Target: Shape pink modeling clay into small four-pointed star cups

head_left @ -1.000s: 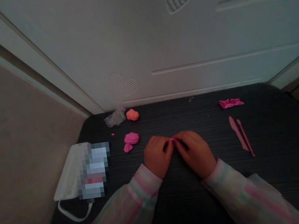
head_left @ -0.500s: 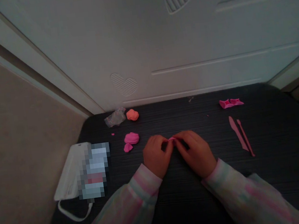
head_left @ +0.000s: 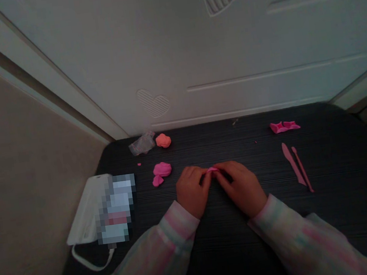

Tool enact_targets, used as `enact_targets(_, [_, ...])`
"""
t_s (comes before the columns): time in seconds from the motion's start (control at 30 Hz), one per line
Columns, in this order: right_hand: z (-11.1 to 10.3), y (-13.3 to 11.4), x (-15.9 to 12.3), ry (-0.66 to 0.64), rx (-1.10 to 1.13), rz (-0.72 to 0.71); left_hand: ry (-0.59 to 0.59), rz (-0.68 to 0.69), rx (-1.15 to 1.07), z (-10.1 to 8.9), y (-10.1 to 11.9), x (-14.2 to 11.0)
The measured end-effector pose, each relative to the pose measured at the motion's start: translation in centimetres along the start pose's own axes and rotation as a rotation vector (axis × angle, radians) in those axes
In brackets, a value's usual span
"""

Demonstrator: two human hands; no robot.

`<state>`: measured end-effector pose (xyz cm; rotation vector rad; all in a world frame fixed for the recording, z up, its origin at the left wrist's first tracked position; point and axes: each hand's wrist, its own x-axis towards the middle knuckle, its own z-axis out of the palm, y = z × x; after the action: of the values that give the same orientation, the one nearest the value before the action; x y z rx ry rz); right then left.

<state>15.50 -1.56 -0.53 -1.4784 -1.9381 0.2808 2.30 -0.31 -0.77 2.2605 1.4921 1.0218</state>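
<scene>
A small piece of pink modelling clay (head_left: pixel 212 169) is pinched between the fingertips of both my hands, above the middle of the dark table. My left hand (head_left: pixel 192 190) grips its left end with thumb and forefinger. From the other side my right hand (head_left: pixel 242 186) pinches the right end, and the fingers hide part of the clay. Left of my left hand lies a larger lump of pink clay (head_left: pixel 162 169) with a smaller pink lump (head_left: pixel 157 181) against it. An orange clay lump (head_left: pixel 163 140) rests farther back beside a crumpled clear wrapper (head_left: pixel 143 143).
A pink plastic knife (head_left: pixel 293 162) and a thin pink stick tool (head_left: pixel 302 169) lie on the right of the table (head_left: pixel 238 247). Shaped pink clay pieces (head_left: pixel 284 127) sit behind them. At left are a white power bank (head_left: pixel 86 209), a blurred-out phone (head_left: pixel 117 209) and a cable (head_left: pixel 94 267).
Slightly more of the pink clay shows between my fingertips. Both hands stay nearly in place, and the things on the table have not moved.
</scene>
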Motion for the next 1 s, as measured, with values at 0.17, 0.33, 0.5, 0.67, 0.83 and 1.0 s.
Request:
enact_targets(0.17, [-0.18,-0.02,0.08,0.008,0.008,0.041,0.003,-0.036,-0.008,-0.04,0.29,0.01])
enact_targets(0.33, [-0.45,-0.11,0.20,0.048,0.014,0.055,-0.063,-0.036,-0.016,-0.13,0.46,0.07])
enact_targets(0.5, [-0.35,-0.18,0.15,0.055,0.050,0.038,-0.061,-0.034,-0.020,-0.11,0.15,0.10])
enact_targets(0.67, [-0.21,-0.21,0.19,0.046,0.063,0.046,-0.048,-0.026,0.017,-0.08,0.14,0.04])
enact_targets(0.83, [-0.34,-0.43,0.27,0.022,0.069,0.046,-0.030,-0.021,0.076,0.04,0.30,-0.04])
enact_targets(1.0, [-0.26,-0.52,0.17,0.013,0.055,0.080,-0.046,-0.023,0.079,-0.12,0.56,0.03])
